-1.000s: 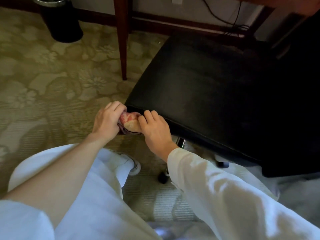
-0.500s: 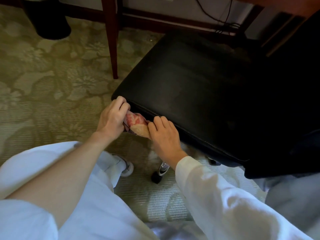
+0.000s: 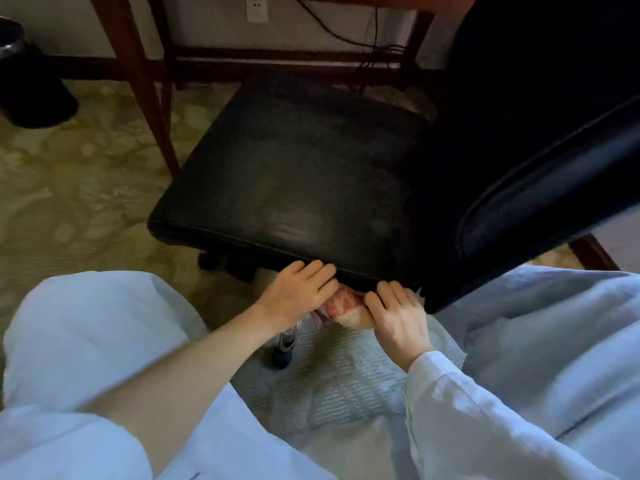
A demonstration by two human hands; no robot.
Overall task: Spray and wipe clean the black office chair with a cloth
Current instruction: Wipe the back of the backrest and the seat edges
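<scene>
The black office chair (image 3: 294,174) fills the middle of the view, its seat toward me and its backrest (image 3: 547,140) rising at the right. A bunched pink and cream cloth (image 3: 346,308) is pressed against the underside of the seat's front edge. My left hand (image 3: 298,294) grips the cloth's left end, fingers curled against the seat rim. My right hand (image 3: 398,315) grips its right end, next to the seat's front right corner. No spray bottle is in view.
Dark wooden desk legs (image 3: 138,81) stand behind the chair on the left. A black waste bin (image 3: 31,84) sits at far left. Cables (image 3: 374,43) hang by the wall. A chair caster (image 3: 280,355) and chrome leg show below my hands. Patterned carpet (image 3: 69,202) covers the floor.
Both hands slid the cloth from the seat's front left corner along the front edge toward its right corner. The view shifted, bringing the backrest into sight.
</scene>
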